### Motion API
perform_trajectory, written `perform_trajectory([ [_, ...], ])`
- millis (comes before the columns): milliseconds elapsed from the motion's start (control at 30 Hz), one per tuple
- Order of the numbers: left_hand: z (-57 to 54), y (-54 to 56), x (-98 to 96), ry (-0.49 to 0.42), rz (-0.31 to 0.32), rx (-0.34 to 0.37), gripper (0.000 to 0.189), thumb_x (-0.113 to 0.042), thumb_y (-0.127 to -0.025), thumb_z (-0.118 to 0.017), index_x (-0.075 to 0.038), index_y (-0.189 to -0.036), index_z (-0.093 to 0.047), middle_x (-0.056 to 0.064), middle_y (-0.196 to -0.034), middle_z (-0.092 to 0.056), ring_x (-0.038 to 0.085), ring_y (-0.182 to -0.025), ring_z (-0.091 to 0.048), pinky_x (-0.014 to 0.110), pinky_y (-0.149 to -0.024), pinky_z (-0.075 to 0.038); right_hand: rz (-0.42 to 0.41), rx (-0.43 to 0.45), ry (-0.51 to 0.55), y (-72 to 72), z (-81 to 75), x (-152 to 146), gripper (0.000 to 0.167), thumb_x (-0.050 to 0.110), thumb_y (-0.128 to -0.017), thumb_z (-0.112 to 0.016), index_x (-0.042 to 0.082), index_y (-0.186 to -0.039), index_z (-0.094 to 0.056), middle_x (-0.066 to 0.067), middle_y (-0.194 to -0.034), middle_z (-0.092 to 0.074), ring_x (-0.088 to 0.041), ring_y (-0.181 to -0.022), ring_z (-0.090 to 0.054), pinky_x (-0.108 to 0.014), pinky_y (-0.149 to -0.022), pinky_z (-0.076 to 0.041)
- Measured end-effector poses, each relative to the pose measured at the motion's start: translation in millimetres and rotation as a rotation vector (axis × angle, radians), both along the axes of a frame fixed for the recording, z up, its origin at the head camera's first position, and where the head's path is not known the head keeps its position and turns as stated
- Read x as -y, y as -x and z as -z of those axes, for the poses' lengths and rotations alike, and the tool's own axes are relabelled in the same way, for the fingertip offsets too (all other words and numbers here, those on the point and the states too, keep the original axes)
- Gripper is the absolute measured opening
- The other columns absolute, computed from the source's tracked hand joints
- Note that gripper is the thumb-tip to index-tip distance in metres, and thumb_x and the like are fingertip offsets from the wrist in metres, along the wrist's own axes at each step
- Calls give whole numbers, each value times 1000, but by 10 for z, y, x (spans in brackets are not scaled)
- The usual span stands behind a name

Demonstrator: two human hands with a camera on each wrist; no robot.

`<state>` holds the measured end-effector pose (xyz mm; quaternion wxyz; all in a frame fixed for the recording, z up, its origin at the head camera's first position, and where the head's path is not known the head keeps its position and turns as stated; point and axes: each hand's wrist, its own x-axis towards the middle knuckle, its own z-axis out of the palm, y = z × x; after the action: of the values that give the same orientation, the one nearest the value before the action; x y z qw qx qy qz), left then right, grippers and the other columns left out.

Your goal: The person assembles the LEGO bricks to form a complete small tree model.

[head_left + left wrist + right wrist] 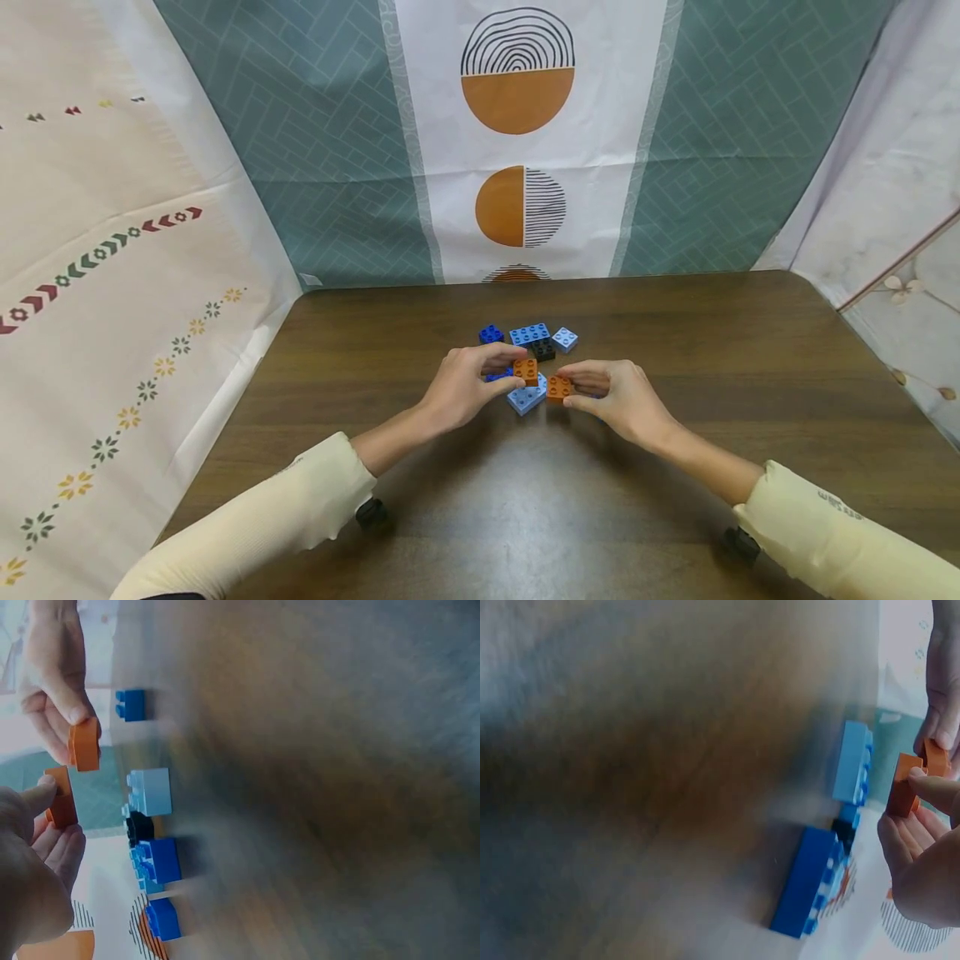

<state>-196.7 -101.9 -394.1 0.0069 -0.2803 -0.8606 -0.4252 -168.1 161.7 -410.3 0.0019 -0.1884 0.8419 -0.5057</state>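
Observation:
In the head view my left hand (472,379) pinches an orange toy building brick (526,372) between thumb and fingers, studs showing. Just right of it, my right hand (618,398) grips a second orange brick (558,388) in the same way. Both bricks are held up off the table, close side by side, as the left wrist view also shows with the left brick (61,798) and the right brick (84,745). Under them lies a light blue brick (527,397). A blue brick (498,376) is partly hidden behind my left fingers.
Behind the hands on the brown table (480,517) lie a dark blue brick (491,334), a longer blue brick (529,334), a black brick (543,349) and a small pale blue brick (565,338). Another blue brick (131,706) sits near my right hand. Patterned cloths hang around the table.

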Motion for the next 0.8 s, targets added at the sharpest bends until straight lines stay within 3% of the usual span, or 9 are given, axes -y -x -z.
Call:
perform_trajectory([
  [167,45,-93,14,-38,44,11,38,-14,-93,-84,-6,-130,-74,7,-126,-76,22,-111,-75,43,-94,-61,-35,27,6,-84,63,70,38,-1,-88,-85,-4,-125,-74,-17,-123,-76,-33,-113,-74,-40,-94,-60],
  [533,203,-270,-1,-22,96,20,39,-13,-92,-85,-3,-128,-74,5,-124,-77,16,-109,-75,30,-93,-60,-71,72,-21,-189,196,166,40,-4,-88,-84,-4,-127,-72,-20,-124,-74,-34,-113,-74,-36,-94,-60],
  [800,313,-339,-28,16,98,51,37,-16,-93,-85,-9,-128,-75,3,-125,-76,10,-108,-74,25,-93,-59,-85,52,-62,-225,248,223,40,-3,-87,-85,-5,-125,-72,-21,-123,-74,-36,-111,-74,-37,-92,-61],
])
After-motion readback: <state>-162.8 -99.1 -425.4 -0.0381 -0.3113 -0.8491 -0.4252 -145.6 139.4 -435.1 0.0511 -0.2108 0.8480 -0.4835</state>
